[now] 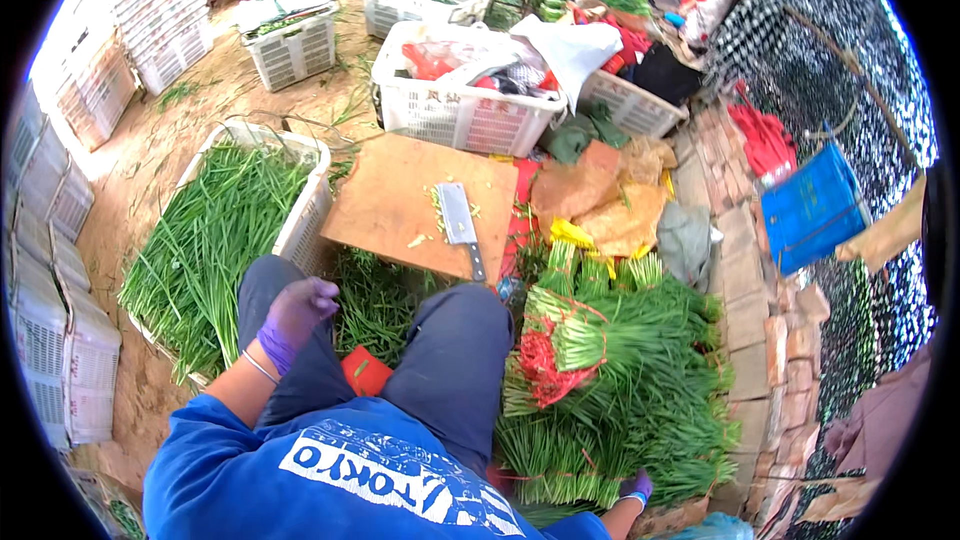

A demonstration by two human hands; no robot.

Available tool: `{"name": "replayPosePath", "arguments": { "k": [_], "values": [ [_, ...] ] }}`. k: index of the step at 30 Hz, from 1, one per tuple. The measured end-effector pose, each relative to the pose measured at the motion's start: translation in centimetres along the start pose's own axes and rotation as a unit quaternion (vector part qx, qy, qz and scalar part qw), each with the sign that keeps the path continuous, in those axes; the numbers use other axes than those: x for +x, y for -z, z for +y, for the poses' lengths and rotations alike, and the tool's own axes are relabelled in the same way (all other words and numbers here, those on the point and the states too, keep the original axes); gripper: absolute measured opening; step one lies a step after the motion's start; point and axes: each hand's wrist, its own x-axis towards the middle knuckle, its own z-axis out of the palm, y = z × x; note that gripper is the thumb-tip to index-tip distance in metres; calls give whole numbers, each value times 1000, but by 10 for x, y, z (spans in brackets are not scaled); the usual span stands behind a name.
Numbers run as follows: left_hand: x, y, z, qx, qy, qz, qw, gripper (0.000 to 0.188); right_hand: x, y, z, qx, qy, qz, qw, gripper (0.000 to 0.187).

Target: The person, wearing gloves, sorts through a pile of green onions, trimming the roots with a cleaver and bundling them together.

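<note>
"Bundled greens are heaped beside the right leg; what could be spoiled?"

"They could be toppled if the near edge is tugged by the right grip; half hidden, its closure and hold cannot be told, nor can those of the blurred, curled left grip."
</note>
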Motion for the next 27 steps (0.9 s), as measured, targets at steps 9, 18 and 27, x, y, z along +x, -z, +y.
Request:
{"name": "replayPosePath", "arguments": {
  "k": [9,18,27],
  "values": [
    [20,20,-25,77,53,-9,996,46,-257,-196,-242,53,437,-205,874,40],
    [-4,-58,185,389,-532,13,752,92,-586,-220,-332,36,800,-363,476,57],
    [-135,-154,270,528,-717,-175,419,80,-682,-118,-366,-92,981,52,165,68]
  ]
}}
